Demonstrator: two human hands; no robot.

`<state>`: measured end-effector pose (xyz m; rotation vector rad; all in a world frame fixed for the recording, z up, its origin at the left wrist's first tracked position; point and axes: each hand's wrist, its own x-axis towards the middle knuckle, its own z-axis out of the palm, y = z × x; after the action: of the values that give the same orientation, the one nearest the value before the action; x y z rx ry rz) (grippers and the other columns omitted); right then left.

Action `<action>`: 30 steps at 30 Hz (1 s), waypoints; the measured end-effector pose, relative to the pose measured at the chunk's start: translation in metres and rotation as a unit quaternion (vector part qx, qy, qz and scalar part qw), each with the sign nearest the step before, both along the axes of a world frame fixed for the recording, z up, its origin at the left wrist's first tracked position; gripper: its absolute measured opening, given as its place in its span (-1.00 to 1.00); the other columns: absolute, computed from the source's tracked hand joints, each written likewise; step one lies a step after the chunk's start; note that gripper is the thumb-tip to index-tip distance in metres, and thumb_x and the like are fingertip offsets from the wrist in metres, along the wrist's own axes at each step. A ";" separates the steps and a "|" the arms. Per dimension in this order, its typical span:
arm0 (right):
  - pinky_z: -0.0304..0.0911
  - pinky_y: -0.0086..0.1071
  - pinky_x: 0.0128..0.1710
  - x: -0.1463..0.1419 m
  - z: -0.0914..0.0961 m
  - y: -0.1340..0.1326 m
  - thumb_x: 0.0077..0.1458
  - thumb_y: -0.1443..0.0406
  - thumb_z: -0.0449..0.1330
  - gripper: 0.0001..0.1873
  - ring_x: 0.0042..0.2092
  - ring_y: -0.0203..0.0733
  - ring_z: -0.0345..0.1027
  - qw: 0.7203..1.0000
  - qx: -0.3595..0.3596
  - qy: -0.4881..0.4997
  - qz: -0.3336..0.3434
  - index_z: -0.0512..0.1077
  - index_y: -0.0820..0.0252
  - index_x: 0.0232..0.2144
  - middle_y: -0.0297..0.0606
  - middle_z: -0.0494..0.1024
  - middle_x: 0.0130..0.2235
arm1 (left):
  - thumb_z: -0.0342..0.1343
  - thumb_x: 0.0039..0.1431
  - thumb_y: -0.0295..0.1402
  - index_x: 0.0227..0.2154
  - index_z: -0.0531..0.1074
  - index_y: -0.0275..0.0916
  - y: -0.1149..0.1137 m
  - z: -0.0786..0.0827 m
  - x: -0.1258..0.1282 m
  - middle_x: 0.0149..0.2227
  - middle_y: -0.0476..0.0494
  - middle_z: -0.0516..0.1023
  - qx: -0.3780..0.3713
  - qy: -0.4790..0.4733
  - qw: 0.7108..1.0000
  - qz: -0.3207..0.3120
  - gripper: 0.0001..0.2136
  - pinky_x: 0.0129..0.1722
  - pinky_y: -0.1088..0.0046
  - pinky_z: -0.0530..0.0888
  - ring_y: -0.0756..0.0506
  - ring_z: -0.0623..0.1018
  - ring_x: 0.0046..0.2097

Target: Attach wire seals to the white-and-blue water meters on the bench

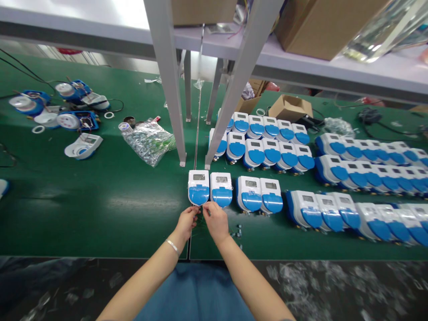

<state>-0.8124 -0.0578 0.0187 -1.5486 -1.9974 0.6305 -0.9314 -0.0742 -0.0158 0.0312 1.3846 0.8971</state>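
Meter [198, 188] sat on the green bench [110, 218]. Left hand [187, 222] and right hand [216, 221] met at its near edge, fingers bunched; couldn't tell if pinching anything. Second meter [221, 189] just right of it, plastic bag [149, 143] beyond and left, small fittings [238, 231] nearer and right.

The 1 view comes from a camera worn on the person's head, above and behind the fingers [208, 208], facing forward and down. The fingers sit a little below the centre of the frame, near enough that both forearms [143, 276] run in from the bottom edge. The coverage is wide: the green bench [100, 205] spreads to either side of the fingers and past them. Beyond and above them, a shelf [83, 20] crosses the top; on their near side, blue clothing [197, 290] appears.
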 end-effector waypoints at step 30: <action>0.30 -0.41 -0.24 -0.011 -0.003 0.001 0.11 0.38 0.04 -0.85 -0.27 -0.25 0.39 0.996 -0.028 0.084 0.011 0.40 0.17 -0.43 -0.25 0.51 -0.32 | 0.25 -0.22 -0.39 -0.44 0.41 -0.33 0.003 0.002 -0.005 -0.61 0.06 0.29 -0.011 -0.017 1.000 0.004 -0.78 -0.66 0.62 0.04 0.13 0.23 -0.61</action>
<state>-0.8232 -0.0569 0.0159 -1.4563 -1.8883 0.8052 -0.9361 -0.0715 -0.0140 -0.0072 1.3632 0.8842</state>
